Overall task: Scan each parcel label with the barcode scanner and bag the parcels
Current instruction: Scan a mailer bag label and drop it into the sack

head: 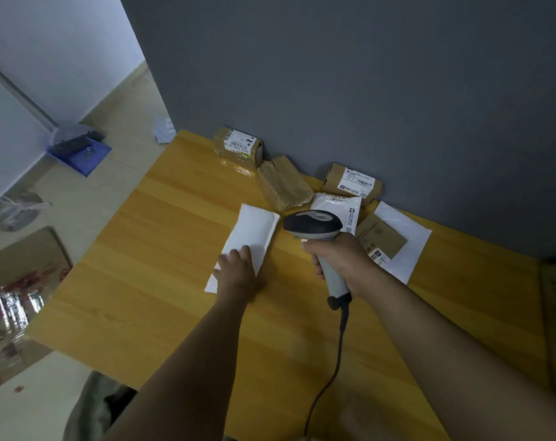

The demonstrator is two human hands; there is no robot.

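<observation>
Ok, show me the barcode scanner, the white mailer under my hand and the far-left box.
barcode scanner point(311, 223): head view, dark head.
white mailer point(254, 227): head view, bare upper half.
far-left cardboard box point(236, 143): head view, its label.

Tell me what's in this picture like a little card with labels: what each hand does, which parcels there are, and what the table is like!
left hand: rests on the white parcel
right hand: holds the barcode scanner by its handle
scanner cable: runs from the handle toward the person
white parcel's label: none showing
by the wall: left brown box with label, plain brown parcel, right brown box with label, white bag
table: yellow wood
</observation>
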